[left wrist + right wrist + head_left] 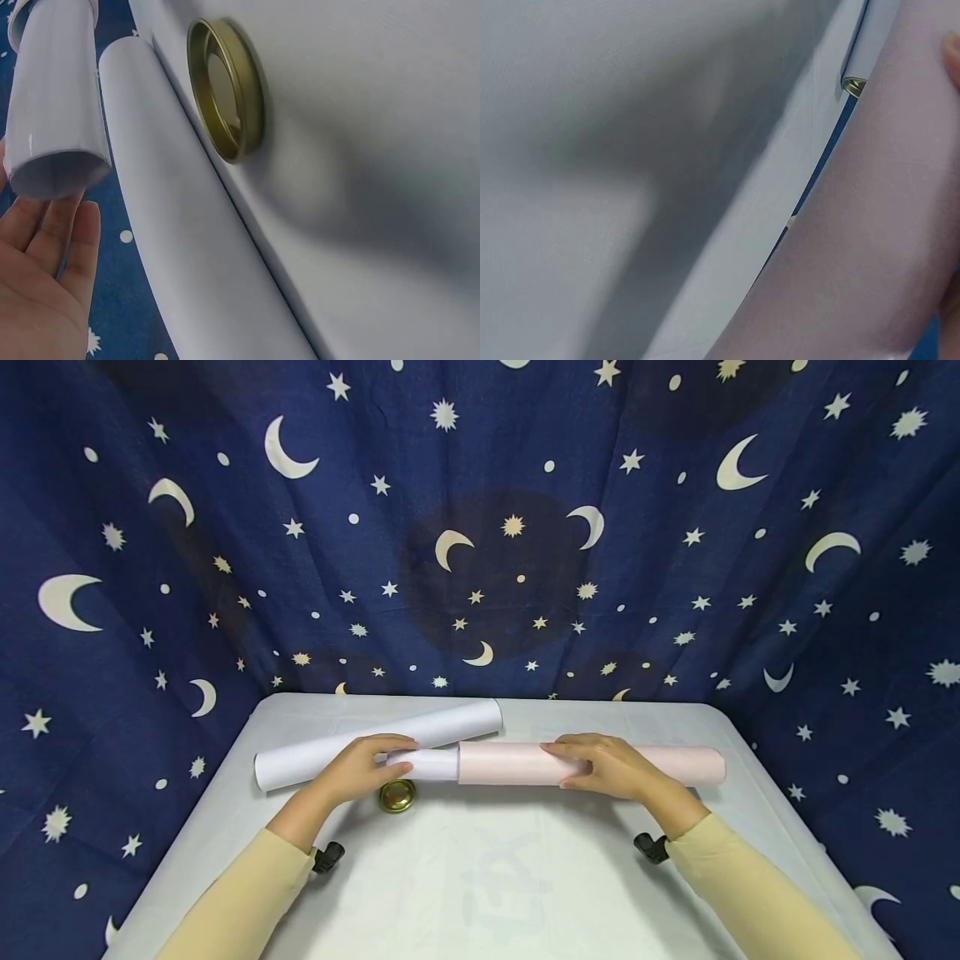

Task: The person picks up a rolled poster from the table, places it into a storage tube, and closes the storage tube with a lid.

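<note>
Centrally, left hand point(358, 772) grips a white inner tube point(427, 764); right hand point(611, 766) grips the pink paper roll point(525, 763). No legible writing on the white tabletop point(480, 877).

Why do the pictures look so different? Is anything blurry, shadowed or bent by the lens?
Head view: wide lens bows the starry backdrop, lighting even and sharp. Left wrist view: crisp, the gold ring throws a soft shadow on the table, slight glare on the small white tube. Right wrist view: too close, the pink tube and table blurred, a broad grey shadow.
</note>
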A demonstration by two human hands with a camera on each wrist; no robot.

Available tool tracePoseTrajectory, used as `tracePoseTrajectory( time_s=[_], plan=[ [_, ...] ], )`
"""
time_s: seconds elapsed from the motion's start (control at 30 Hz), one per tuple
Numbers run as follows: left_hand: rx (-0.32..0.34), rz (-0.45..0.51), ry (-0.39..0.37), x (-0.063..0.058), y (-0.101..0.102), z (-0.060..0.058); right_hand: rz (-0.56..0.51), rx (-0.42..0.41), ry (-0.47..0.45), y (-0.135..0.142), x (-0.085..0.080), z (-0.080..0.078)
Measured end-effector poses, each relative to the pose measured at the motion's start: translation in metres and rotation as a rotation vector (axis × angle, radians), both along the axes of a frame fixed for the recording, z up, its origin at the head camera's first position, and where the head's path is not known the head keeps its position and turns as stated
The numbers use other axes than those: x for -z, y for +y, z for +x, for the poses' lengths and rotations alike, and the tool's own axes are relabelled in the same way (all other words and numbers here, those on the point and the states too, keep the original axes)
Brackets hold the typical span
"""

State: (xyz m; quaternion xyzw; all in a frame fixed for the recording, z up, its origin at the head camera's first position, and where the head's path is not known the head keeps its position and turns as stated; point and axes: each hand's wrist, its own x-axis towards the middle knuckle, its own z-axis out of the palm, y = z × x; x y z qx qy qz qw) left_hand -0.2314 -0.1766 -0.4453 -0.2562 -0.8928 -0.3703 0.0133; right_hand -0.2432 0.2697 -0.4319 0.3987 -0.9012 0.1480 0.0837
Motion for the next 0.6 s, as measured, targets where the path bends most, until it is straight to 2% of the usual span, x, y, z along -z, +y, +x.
tracePoseTrajectory(
  time_s=[0.2, 0.4, 0.6],
  plan=[
    [-0.033, 0.081, -0.069, 0.003, -0.009, 0.004, 0.002, 0.006, 0.000, 0.003, 0.001, 0.000],
    [-0.029, 0.182, -0.152, 0.006, -0.013, 0.006, -0.004, 0.005, 0.002, 0.004, 0.001, 0.000],
    [-0.018, 0.273, -0.192, 0.010, -0.010, 0.005, -0.011, -0.015, 0.026, 0.004, 0.001, 0.000]
  ],
)
